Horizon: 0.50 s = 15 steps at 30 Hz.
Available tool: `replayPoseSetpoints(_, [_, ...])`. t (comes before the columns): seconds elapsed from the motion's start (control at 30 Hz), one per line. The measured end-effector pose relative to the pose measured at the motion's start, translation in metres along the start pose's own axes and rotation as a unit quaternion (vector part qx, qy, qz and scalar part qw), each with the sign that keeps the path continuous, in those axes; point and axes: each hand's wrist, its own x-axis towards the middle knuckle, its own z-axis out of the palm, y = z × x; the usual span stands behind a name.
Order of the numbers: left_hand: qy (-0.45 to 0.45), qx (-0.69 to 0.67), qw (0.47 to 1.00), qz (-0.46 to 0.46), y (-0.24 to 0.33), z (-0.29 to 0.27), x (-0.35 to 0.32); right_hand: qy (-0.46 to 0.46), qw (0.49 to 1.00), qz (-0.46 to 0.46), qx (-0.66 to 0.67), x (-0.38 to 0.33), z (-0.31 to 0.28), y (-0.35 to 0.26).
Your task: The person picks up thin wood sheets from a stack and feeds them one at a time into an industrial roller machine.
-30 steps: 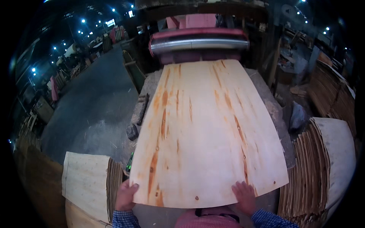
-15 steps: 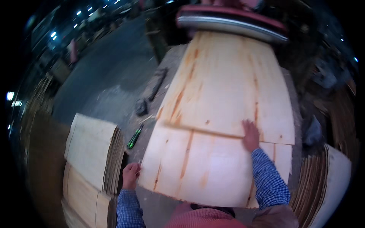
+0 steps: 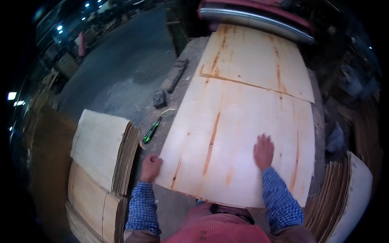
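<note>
A pale wood veneer sheet (image 3: 239, 133) with brown streaks and knots lies in front of me. My right hand (image 3: 264, 152) rests on its right half, fingers stretched out and palm down. Beside the sheet's near left edge, my left hand (image 3: 151, 167) is closed with finger and thumb together; what they pinch, if anything, is too small to make out. Beyond it, another veneer sheet (image 3: 259, 58) reaches under a metal roller (image 3: 259, 18) at the far end. A ragged edge marks where the two sheets meet.
On the worktable (image 3: 178, 97) left of the sheets lie a green and black utility knife (image 3: 152, 130) and a dark block (image 3: 159, 99). Stacks of veneer stand at the left (image 3: 101, 150) and right (image 3: 336, 198). A grey floor (image 3: 121, 77) stretches away at the far left.
The far sheet has moved away from me toward the roller, baring more of the near sheet. My right hand has left the far sheet's edge and lies on the near one.
</note>
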Motion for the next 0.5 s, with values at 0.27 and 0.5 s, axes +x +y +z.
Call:
replayPoseSetpoints(0.27, [-0.314, -0.276, 0.908, -0.012, 0.008, -0.048, -0.028, -0.174, 0.977, 0.016, 0.122, -0.207, -0.142, -0.08])
replayPoseSetpoints(0.5, [-0.382, -0.448, 0.804, 0.088, 0.074, -0.09, -0.062, -0.134, 0.985, 0.061, 0.088, -0.201, -0.19, -0.073])
